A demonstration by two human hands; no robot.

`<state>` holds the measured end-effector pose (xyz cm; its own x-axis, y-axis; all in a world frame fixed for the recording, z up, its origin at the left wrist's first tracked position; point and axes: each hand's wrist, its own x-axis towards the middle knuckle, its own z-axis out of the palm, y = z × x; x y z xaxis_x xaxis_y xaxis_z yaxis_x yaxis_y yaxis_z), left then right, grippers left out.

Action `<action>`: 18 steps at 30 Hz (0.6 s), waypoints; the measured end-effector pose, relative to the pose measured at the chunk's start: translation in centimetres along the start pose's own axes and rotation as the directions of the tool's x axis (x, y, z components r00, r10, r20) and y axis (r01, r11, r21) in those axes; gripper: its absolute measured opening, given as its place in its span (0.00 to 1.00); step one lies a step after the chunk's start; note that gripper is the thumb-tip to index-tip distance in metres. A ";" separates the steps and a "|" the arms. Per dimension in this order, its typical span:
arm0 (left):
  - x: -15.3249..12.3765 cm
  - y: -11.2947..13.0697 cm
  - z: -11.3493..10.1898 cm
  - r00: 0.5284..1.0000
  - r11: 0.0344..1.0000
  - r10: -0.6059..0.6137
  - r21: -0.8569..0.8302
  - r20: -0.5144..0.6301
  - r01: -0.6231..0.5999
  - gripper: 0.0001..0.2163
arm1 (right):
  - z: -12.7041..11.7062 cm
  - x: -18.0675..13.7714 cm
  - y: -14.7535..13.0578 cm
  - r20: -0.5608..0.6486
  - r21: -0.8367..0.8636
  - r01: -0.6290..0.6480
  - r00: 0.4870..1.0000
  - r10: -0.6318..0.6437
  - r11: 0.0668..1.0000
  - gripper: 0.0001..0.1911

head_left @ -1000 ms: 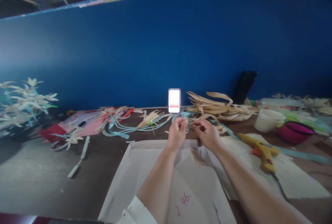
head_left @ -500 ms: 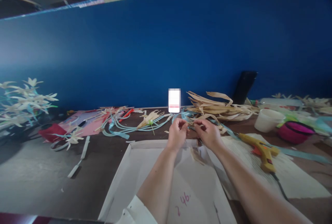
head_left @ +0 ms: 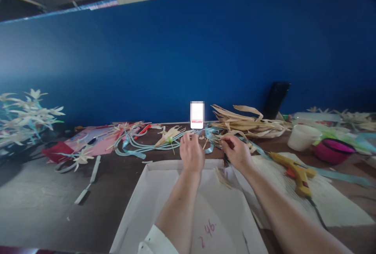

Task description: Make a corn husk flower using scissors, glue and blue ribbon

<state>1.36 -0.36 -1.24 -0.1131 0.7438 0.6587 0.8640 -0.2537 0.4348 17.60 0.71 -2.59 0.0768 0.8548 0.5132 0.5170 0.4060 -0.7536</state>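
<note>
My left hand (head_left: 191, 153) reaches forward over the far edge of a white shallow cardboard tray (head_left: 138, 199), fingers partly curled near a light blue ribbon (head_left: 209, 141). My right hand (head_left: 236, 153) is pinched on a small dried husk piece with blue ribbon (head_left: 216, 141) just beyond the tray. A scrap of husk (head_left: 222, 178) lies on the tray under my right wrist.
A pile of dried corn husks (head_left: 249, 122) lies behind my hands. A yellow glue gun (head_left: 293, 167) rests on a mat at right, with a white cup (head_left: 302, 136) and a pink pouch (head_left: 333, 150). Husk flowers (head_left: 26, 117) stand at left. A blue wall backs the table.
My left hand has let go of the piece and moved left and forward, away from my right hand, which stays pinched on it.
</note>
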 end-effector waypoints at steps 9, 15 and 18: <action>-0.8 0.9 1.9 0.958 0.898 0.261 -0.394 0.117 -0.196 0.14 | 0.1 -0.1 0.1 -0.011 -0.079 0.179 0.984 -0.181 0.981 0.09; -0.6 0.6 1.9 0.969 0.890 0.208 -0.435 0.131 -0.133 0.08 | 0.2 -0.1 0.3 0.034 -0.042 0.166 0.986 -0.165 0.985 0.10; -0.4 0.6 1.7 0.972 0.884 0.206 -0.448 0.110 -0.136 0.06 | 0.3 -0.1 0.5 0.051 -0.056 0.142 0.989 -0.139 0.988 0.09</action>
<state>2.79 0.25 -2.30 0.1217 0.7392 0.6624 0.5589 -0.6025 0.5697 17.58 0.91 -3.09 -0.0393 0.8052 0.5917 0.5699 0.5045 -0.6486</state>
